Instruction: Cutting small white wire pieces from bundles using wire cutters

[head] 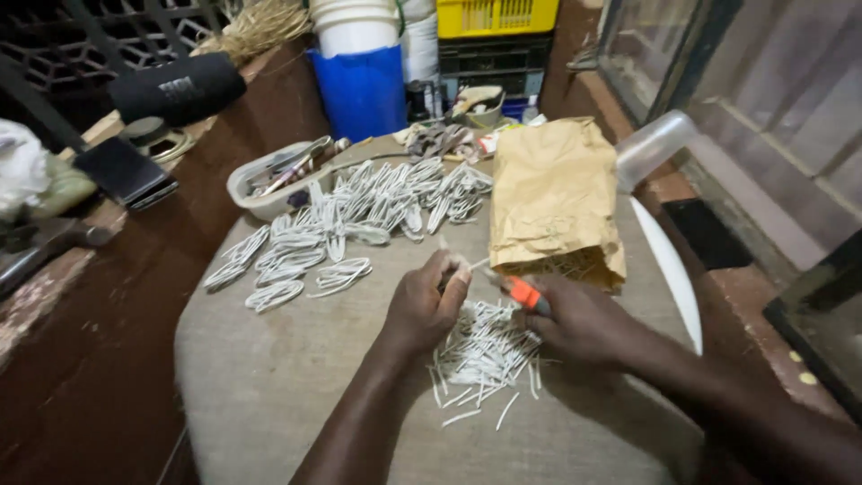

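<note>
My left hand (424, 305) pinches a short white wire piece (476, 264) between thumb and fingers, over a cloth-covered table (269, 386). My right hand (579, 319) grips a small orange-handled cutting tool (523, 292), its tip right at the wire piece. Under both hands lies a heap of short white cut wire bits (485, 355). Farther back, several looped white wire bundles (359, 216) are spread over the cloth.
A crumpled brown paper bag (552, 193) lies open to the right of my hands. A clear plastic tub (269, 180) of tools sits at the back left, with a blue and white bucket (359, 76) and a yellow crate (494, 16) behind it. A black speaker (180, 88) and phone (126, 171) rest on the left ledge.
</note>
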